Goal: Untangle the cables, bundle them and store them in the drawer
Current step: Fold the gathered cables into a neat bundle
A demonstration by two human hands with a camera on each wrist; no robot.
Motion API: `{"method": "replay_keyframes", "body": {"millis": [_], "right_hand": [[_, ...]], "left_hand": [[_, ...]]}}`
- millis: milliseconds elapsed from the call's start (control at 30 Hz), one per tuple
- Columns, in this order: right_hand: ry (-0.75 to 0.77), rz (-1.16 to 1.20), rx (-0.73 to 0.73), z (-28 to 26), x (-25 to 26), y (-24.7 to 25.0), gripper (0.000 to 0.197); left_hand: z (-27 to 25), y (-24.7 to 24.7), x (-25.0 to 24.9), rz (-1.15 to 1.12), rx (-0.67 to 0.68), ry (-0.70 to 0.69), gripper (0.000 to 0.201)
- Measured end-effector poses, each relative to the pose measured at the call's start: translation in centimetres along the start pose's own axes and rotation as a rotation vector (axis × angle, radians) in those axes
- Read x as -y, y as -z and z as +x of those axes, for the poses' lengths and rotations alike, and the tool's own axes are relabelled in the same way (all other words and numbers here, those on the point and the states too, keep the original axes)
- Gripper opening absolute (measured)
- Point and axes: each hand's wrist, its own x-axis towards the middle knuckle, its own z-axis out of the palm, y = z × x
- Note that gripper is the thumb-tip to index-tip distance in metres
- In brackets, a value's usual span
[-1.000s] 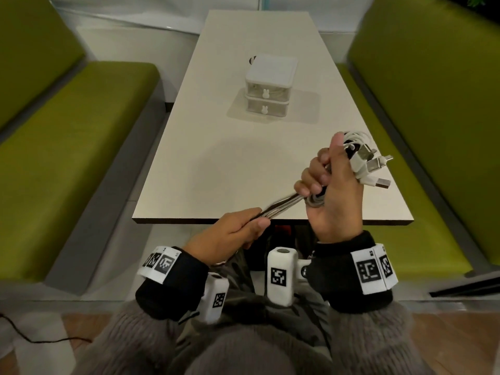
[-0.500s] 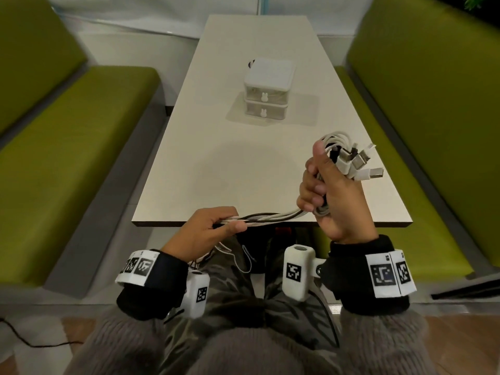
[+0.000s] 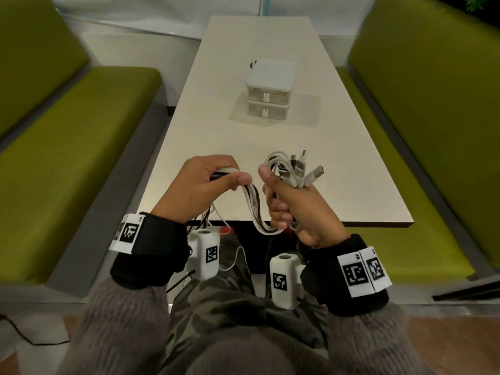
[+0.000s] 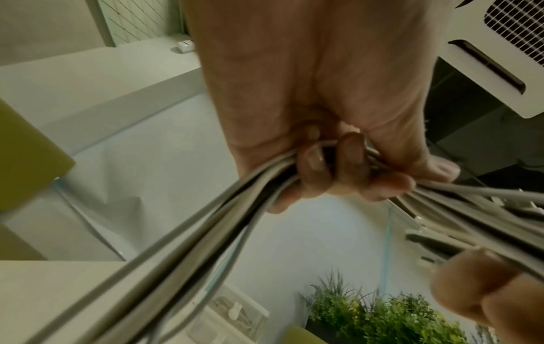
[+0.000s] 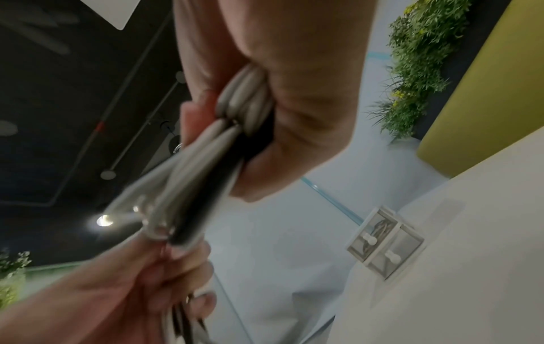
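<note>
A bunch of white and black cables (image 3: 254, 209) runs between my two hands above the table's near edge. My right hand (image 3: 286, 201) grips the coiled part, with several USB plugs (image 3: 303, 171) fanning out above its thumb. My left hand (image 3: 213, 180) holds the loose strands, fingers curled round them (image 4: 332, 172). The slack sags in a loop between the hands, and loose ends hang down over my lap. A small white two-drawer box (image 3: 269, 90) with bunny-shaped knobs stands mid-table, both drawers closed. In the right wrist view the cables (image 5: 235, 121) sit in the right hand's fist.
The long white table (image 3: 205, 125) stretches ahead, flanked by green benches (image 3: 81, 147) on both sides. A thin black cord (image 3: 27, 334) lies on the floor at the lower left. Green plants show in the wrist views.
My left hand rose from below the table edge up and forward to beside the right hand, so the taut cables now sag in a loop. The right hand lowered a little.
</note>
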Motion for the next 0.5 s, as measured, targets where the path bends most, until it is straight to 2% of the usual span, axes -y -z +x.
{"method": "replay_keyframes", "body": {"millis": [133,200,300,500], "right_hand": [[0.085,-0.148,0.123,-0.1,-0.1,-0.5,0.038],[0.089,-0.289,0.145,0.0,-0.2,-0.7,0.035],[0.066,-0.377,0.155,0.3,-1.0,-1.1,0.036],[0.113,-0.522,0.135,0.4,-1.2,-0.6,0.036]], "left_hand": [[0.6,0.3,-1.2,-0.008,0.019,0.023,0.046],[0.7,0.5,-1.9,-0.049,0.072,0.059,0.037],[0.8,0.2,-2.6,-0.031,0.161,0.091,0.019],[0.7,0.4,-2.8,0.05,0.187,0.129,0.024]]}}
